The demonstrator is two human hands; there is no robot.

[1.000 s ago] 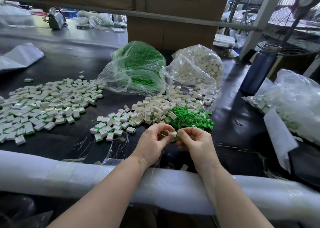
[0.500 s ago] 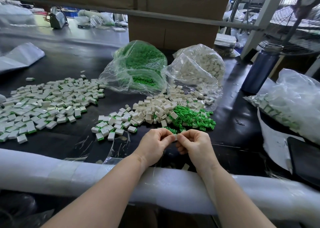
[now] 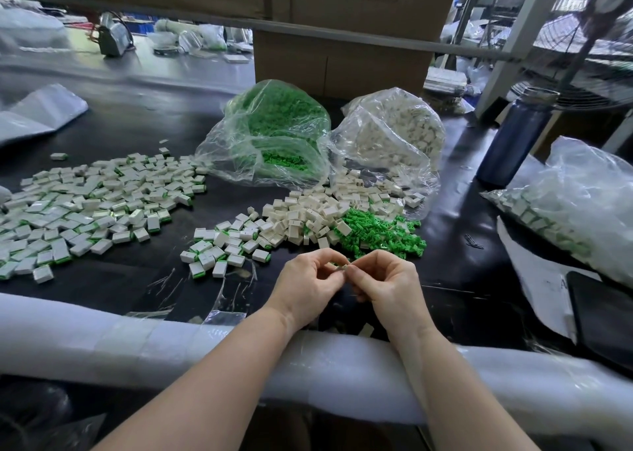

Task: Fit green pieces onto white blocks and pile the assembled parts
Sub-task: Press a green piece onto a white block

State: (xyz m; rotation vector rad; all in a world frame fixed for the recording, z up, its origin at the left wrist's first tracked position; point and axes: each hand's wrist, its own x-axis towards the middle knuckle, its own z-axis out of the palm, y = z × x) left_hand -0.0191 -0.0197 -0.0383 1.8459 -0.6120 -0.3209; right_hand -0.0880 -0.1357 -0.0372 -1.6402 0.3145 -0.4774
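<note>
Finished parts pile (image 3: 89, 207) sits far left, out of the way. Left hand (image 3: 308, 284) and right hand (image 3: 385, 286) pinch one small white block with a green piece (image 3: 342, 266) between fingertips, probably pressing them together, right beside the loose blocks (image 3: 308, 217) and green pieces (image 3: 380, 233). Bags behind, blue bottle (image 3: 513, 139) far right, nothing blocking.

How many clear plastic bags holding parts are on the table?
3: green-piece bag at centre back, white-block bag beside it, and a third bag at far right. Others may be hidden.
</note>
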